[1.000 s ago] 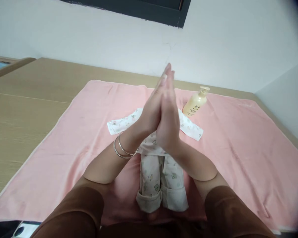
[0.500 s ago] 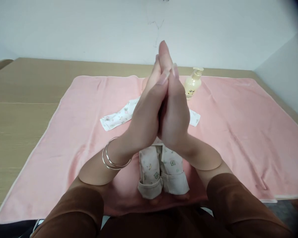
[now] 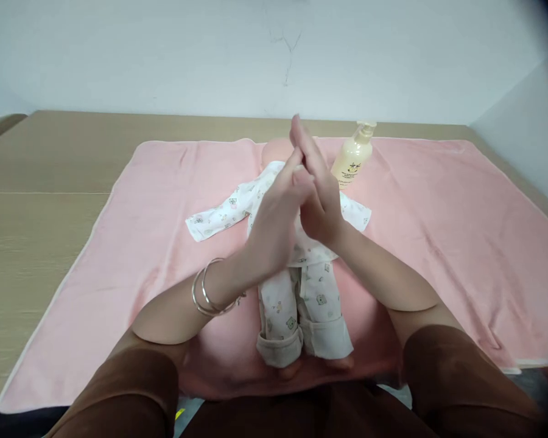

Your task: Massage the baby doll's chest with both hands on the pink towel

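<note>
My left hand (image 3: pixel 276 219) and my right hand (image 3: pixel 322 194) press palm against palm, fingers stretched out and pointing away from me, with no object visible between them. The left one is slightly blurred, and silver bangles (image 3: pixel 205 289) circle its wrist. Beneath the hands a doll in a white patterned top (image 3: pixel 226 210) and trousers (image 3: pixel 322 295) with turned-up cuffs lies on a pink blanket (image 3: pixel 132 243). My hands hide part of its head (image 3: pixel 274 152) and chest. Just beyond my right hand stands a pale yellow pump bottle (image 3: pixel 354 158).
The blanket covers much of a wooden table (image 3: pixel 41 213) and hangs over its near edge. Behind the table rises a pale wall (image 3: pixel 164 55). A curved brown edge (image 3: pixel 4 125) shows at the far left.
Both hands have come down and nearer to the doll, and the palms have shifted against each other, the left one turning. More of the doll's top and head and the bottle now shows.
</note>
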`<state>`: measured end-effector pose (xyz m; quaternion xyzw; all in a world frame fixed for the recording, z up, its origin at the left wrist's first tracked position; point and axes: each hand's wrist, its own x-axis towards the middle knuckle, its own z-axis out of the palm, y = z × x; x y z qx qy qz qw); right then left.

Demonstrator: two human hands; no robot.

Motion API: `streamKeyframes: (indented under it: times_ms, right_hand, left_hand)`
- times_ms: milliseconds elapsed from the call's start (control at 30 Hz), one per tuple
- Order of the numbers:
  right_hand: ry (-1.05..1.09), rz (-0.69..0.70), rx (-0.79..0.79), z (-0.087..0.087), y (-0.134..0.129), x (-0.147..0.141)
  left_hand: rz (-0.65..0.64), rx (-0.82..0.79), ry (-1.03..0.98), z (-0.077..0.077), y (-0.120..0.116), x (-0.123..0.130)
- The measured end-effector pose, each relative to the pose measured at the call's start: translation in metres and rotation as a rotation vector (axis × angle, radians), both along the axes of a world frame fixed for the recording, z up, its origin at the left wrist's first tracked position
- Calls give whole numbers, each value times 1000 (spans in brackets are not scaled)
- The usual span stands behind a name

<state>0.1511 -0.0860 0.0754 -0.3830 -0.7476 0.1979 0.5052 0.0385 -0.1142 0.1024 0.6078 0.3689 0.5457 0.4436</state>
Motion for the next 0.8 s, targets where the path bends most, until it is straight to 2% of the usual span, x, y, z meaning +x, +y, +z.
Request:
streamKeyframes:
  times_ms: [67, 133, 167, 267, 367, 533, 633, 700, 800]
  right_hand:
    - [-91, -10, -112, -18, 19, 6]
    - [-199, -37, -210, -33, 29, 6]
    - [-262, -52, -237, -39, 31, 5]
    - [-429, -85, -229, -47, 28, -4]
    - [-546, -63, -182, -48, 32, -5]
    - [-695, -117, -215, -49, 51, 8]
    - [-762, -224, -234, -50, 39, 6]
    - [-804, -248, -177, -51, 25, 1]
    - [-854, -105, -85, -48, 18, -2]
  left_hand:
    - [35, -58, 23, -21, 32, -6]
    - [178, -147, 39, -45, 66, -13]
    - [292, -177, 84, -56, 80, -15]
    - [413, -163, 227, -84, 104, -19]
    - [407, -87, 291, -101, 103, -18]
    - [446, 1, 295, -115, 94, -16]
    - [465, 31, 269, -120, 95, -17]
    - [463, 66, 229, -122, 97, -17]
    - [447, 80, 172, -123, 97, -18]
